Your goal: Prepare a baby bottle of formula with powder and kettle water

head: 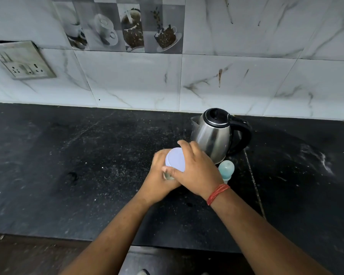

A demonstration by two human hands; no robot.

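Observation:
A clear jar with a pale lavender lid (pixel 175 159) stands on the black counter (pixel 87 175) in the middle of the view. My left hand (pixel 159 181) wraps around the jar's body from the left. My right hand (pixel 197 171) grips the lid from above and the right. A steel kettle (pixel 213 135) with a black lid and handle stands just behind, its spout pointing left. The baby bottle (pixel 226 168), with a pale blue-green cap, stands right of my right hand, in front of the kettle. The jar's contents are hidden by my hands.
A white marble-tiled wall (pixel 226 82) runs along the back of the counter. A socket plate (pixel 24 60) hangs on it at the far left. A seam in the counter (pixel 254 185) runs forward from the kettle. The counter's front edge (pixel 68 237) lies near my elbows.

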